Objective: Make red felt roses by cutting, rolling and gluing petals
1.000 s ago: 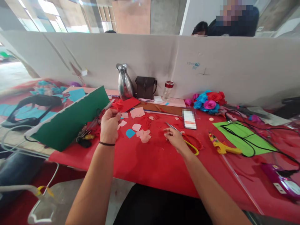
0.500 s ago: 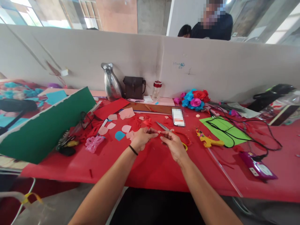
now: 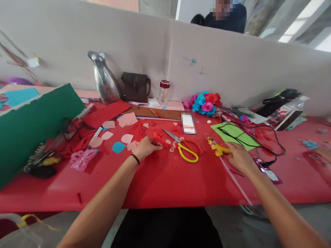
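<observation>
My left hand (image 3: 148, 148) is closed in a pinch beside a crumpled red paper piece (image 3: 157, 136); what its fingertips hold is too small to make out. My right hand (image 3: 239, 156) is at the handle of a yellow glue gun (image 3: 217, 148), which lies on the red table with a clear glue stick (image 3: 235, 181) trailing from it. The fingers on the far side of the handle are partly hidden. Between my hands lie scissors (image 3: 188, 153) with yellow and red handles. Pink paper petals (image 3: 127, 138) and a blue petal (image 3: 119, 147) are left of my left hand.
A green board (image 3: 43, 127) stands at the left, near a pink plastic piece (image 3: 82, 159). Along the wall are a steel jug (image 3: 106, 81), a brown bag (image 3: 136, 88), a jar (image 3: 164, 91) and paper flowers (image 3: 205, 103). Black cable crosses green paper (image 3: 245, 143). A person's hand (image 3: 325, 154) shows far right.
My right hand has left my left hand and moved right to the glue gun, uncovering the scissors. My left hand stays near the red paper. The camera view has tilted down and turned right.
</observation>
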Demonstrator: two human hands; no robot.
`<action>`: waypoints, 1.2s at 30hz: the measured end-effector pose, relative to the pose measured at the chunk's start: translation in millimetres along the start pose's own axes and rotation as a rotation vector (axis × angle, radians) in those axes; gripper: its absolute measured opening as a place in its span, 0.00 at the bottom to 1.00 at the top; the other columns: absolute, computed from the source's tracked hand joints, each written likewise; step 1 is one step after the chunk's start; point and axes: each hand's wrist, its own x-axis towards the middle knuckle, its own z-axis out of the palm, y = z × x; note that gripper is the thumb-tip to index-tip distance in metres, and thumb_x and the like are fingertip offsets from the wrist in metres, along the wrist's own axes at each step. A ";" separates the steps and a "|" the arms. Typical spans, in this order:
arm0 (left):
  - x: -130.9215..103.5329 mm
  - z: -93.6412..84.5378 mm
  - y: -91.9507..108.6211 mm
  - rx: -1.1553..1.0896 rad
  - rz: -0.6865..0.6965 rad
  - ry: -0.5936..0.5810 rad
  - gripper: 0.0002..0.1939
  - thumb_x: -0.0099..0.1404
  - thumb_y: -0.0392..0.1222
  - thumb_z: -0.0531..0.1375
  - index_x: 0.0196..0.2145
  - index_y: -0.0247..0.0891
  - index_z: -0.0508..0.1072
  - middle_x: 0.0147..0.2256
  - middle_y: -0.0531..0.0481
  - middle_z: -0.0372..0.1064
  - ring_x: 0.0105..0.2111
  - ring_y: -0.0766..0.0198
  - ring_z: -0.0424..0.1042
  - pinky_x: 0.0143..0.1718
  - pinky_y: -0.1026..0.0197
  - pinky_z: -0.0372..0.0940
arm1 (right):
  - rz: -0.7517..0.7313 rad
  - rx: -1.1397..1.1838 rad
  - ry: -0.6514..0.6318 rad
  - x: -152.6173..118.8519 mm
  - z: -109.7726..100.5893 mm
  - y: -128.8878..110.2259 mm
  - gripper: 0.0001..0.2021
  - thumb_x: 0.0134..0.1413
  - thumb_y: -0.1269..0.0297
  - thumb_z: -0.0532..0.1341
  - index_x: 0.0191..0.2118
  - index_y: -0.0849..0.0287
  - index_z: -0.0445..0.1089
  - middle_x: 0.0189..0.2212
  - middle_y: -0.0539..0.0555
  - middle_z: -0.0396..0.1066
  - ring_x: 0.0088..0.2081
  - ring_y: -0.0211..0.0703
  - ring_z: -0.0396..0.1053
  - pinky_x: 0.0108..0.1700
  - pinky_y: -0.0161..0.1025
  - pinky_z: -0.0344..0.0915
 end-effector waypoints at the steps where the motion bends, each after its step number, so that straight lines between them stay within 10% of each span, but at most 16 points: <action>1: 0.6 0.0 -1.6 0.010 -0.002 -0.001 0.18 0.36 0.34 0.70 0.11 0.38 0.62 0.23 0.49 0.75 0.26 0.62 0.71 0.26 0.63 0.62 | -0.045 -0.041 -0.043 1.8 5.1 7.6 0.27 0.41 0.78 0.52 0.51 0.63 0.67 0.46 0.64 0.72 0.48 0.54 0.69 0.52 0.48 0.63; 10: -1.5 -6.0 -3.6 0.301 0.104 0.012 0.17 0.40 0.34 0.68 0.14 0.40 0.60 0.16 0.55 0.67 0.19 0.65 0.66 0.20 0.64 0.54 | 0.017 0.186 -0.078 4.5 -3.3 -6.0 0.17 0.49 0.63 0.56 0.47 0.57 0.68 0.42 0.60 0.73 0.41 0.54 0.72 0.43 0.46 0.67; 14: 1.9 -7.5 -10.3 0.274 0.123 -0.029 0.12 0.40 0.33 0.67 0.16 0.39 0.64 0.18 0.54 0.70 0.20 0.64 0.68 0.20 0.65 0.55 | 0.095 0.454 -0.085 -3.0 -18.5 -55.4 0.15 0.50 0.48 0.57 0.35 0.54 0.69 0.30 0.55 0.73 0.34 0.51 0.71 0.38 0.45 0.67; 18: 3.5 -7.8 -15.1 0.186 0.113 -0.062 0.09 0.41 0.30 0.65 0.20 0.39 0.69 0.20 0.53 0.71 0.22 0.61 0.71 0.21 0.65 0.58 | -0.078 0.794 -0.303 -7.3 -24.5 -115.2 0.16 0.50 0.47 0.60 0.39 0.53 0.70 0.38 0.55 0.73 0.38 0.48 0.70 0.41 0.43 0.66; 23: 2.8 -7.3 -13.5 0.283 0.132 -0.052 0.09 0.40 0.31 0.64 0.19 0.39 0.67 0.19 0.52 0.71 0.22 0.61 0.71 0.21 0.64 0.57 | -0.155 0.880 -0.509 -4.9 -24.3 -161.8 0.12 0.48 0.49 0.64 0.27 0.52 0.70 0.23 0.50 0.68 0.26 0.43 0.63 0.31 0.40 0.62; 36: -1.9 -3.9 -6.7 0.347 0.169 -0.042 0.11 0.40 0.31 0.64 0.15 0.40 0.63 0.18 0.54 0.70 0.21 0.64 0.68 0.22 0.64 0.57 | -0.175 0.735 -0.516 5.1 -20.9 -172.7 0.19 0.50 0.44 0.59 0.18 0.51 0.65 0.15 0.48 0.62 0.24 0.45 0.63 0.30 0.41 0.60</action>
